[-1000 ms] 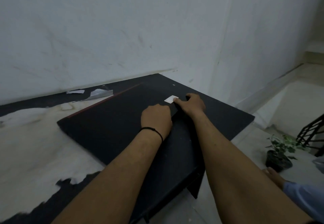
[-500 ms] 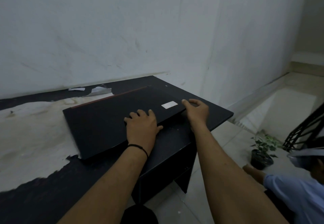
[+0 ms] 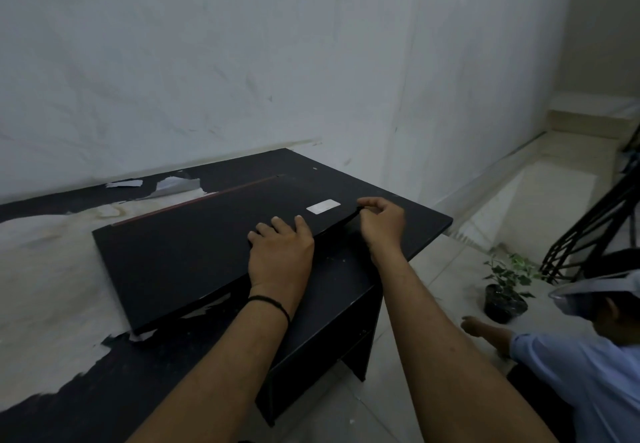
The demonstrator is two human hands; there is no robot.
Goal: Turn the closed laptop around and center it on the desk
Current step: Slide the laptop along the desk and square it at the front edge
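Note:
A closed black laptop (image 3: 187, 255) with a white sticker (image 3: 322, 206) near its right end lies on the dark desk (image 3: 408, 231), its long side running left to right, a reddish strip along its far edge. My left hand (image 3: 282, 255), a black band on the wrist, rests flat on the lid near the front edge, fingers spread. My right hand (image 3: 381, 222) pinches the laptop's right front corner between thumb and fingers. The front edge looks slightly raised off the desk.
The desk's top has a large pale worn patch (image 3: 45, 269) at the left and torn paper scraps (image 3: 173, 184) by the wall. Its right end drops to tiled floor with a small potted plant (image 3: 504, 290). Another person (image 3: 588, 356) in a blue shirt crouches at the lower right.
The laptop has swung so its long side lies more parallel to the wall. My left hand went from a fist to flat on the lid; my right hand shifted to pinch the corner.

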